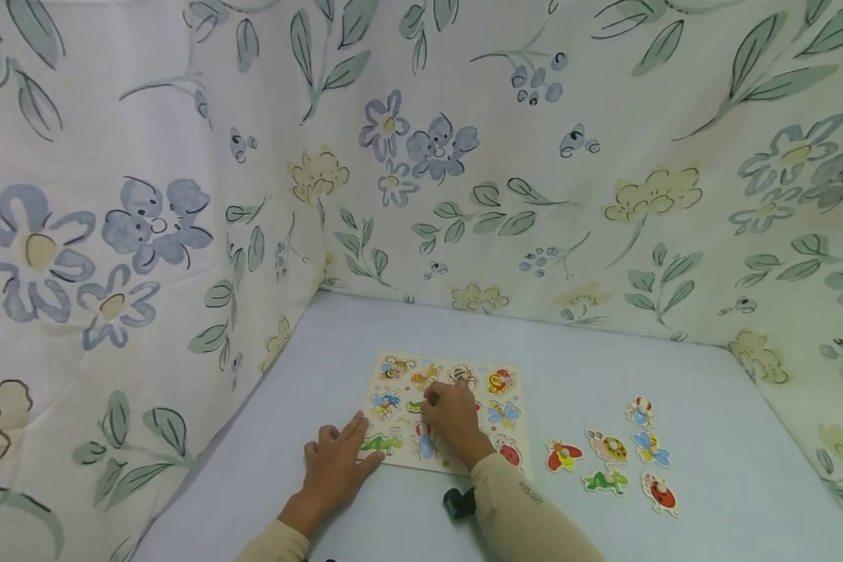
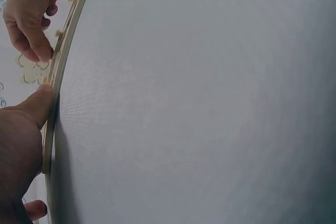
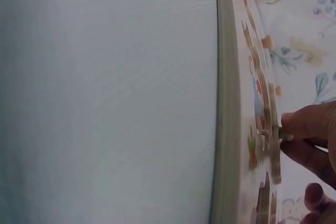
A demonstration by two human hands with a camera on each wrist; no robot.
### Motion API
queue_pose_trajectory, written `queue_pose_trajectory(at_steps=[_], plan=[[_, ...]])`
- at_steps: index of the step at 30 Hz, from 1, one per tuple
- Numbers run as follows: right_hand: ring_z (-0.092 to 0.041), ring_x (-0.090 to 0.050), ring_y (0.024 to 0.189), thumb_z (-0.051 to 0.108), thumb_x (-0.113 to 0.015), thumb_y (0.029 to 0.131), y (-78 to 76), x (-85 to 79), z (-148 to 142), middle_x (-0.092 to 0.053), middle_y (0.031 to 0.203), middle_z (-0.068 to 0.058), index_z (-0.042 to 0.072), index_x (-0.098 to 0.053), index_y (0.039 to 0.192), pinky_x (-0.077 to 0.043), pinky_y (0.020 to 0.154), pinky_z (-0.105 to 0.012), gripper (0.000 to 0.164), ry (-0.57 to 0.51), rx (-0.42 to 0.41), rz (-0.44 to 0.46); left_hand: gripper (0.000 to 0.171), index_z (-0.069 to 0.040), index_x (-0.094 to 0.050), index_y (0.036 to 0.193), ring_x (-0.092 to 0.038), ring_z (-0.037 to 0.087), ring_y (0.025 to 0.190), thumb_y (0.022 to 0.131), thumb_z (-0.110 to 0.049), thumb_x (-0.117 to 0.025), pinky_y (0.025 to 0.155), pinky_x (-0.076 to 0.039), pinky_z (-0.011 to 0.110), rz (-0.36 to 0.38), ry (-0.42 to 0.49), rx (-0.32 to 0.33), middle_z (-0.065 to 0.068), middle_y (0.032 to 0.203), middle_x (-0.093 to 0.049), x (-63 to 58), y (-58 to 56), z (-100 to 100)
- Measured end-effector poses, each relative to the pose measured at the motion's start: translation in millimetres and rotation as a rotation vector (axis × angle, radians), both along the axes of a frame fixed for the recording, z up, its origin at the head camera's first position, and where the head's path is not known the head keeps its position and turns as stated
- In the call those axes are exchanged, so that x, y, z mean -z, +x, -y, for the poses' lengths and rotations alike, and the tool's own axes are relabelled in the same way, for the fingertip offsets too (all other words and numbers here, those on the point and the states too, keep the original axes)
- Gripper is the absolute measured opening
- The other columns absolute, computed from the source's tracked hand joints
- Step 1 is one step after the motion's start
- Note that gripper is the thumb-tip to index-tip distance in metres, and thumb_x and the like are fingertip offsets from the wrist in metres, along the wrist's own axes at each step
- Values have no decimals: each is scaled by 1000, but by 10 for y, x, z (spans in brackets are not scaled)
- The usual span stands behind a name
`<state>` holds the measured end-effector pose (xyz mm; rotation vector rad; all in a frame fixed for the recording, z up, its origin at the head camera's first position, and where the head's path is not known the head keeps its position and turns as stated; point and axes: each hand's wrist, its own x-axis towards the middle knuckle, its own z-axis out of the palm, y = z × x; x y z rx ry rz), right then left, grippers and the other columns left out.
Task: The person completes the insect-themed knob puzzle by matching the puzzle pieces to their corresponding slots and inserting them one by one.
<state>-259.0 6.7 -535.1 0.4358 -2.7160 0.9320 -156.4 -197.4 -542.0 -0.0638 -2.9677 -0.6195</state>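
Observation:
A wooden insect peg puzzle board (image 1: 407, 462) lies on the table. My right hand (image 1: 453, 417) is over its middle, and its thumb and fingers pinch the knob of a puzzle piece (image 3: 276, 156). In the head view a green caterpillar shape (image 1: 414, 407) shows beside those fingertips; the rest of it is hidden by the hand. My left hand (image 1: 337, 460) rests at the board's lower left corner with its fingers fairly straight. Its thumb (image 2: 39, 103) touches the board's edge, near the green grasshopper picture (image 1: 382, 443).
Right of the board lie several loose knobbed pieces, among them a red-winged insect (image 1: 563, 456), a grasshopper (image 1: 606, 480), a ladybug (image 1: 660, 493) and a blue-winged bee (image 1: 650, 450). A dark object (image 1: 458, 504) sits by the right forearm. Floral cloth (image 1: 421, 234) surrounds the table.

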Motion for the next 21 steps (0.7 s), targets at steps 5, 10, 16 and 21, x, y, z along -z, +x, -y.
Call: queue_pose_trajectory(at_steps=[5, 10, 16, 21], plan=[[-17, -48, 75, 13, -75, 80, -23, 31, -11, -66, 74, 8, 13, -73, 83, -40, 81, -39, 3, 0, -27, -4, 71, -8, -50, 141, -40, 31, 107, 87, -52, -65, 80, -27, 49, -8, -2, 0, 4, 149, -41, 19, 4, -6], [-17, -51, 75, 12, -75, 80, -27, 23, -33, -65, 72, 7, 12, -74, 84, -39, 84, -41, 4, -9, -45, -1, 71, -9, -50, 141, -40, 32, 109, 87, -53, -64, 80, -28, 50, 8, 2, 1, 4, 149, -41, 15, -19, -26], [-17, -52, 75, 13, -76, 80, 7, 37, -51, -66, 72, 7, 13, -74, 83, -40, 86, -42, 4, -10, -22, -12, 72, -9, -49, 142, -40, 32, 109, 87, -54, -63, 80, -28, 50, 28, -10, 9, 3, 150, -39, 22, -30, -44], [-15, -46, 71, 15, -74, 82, 7, 59, -24, -67, 75, 9, 14, -74, 85, -41, 78, -39, 3, -1, -31, -41, 72, -8, -49, 142, -40, 32, 109, 87, -53, -65, 79, -28, 50, 18, -17, -9, 4, 150, -40, 14, -13, -33]])
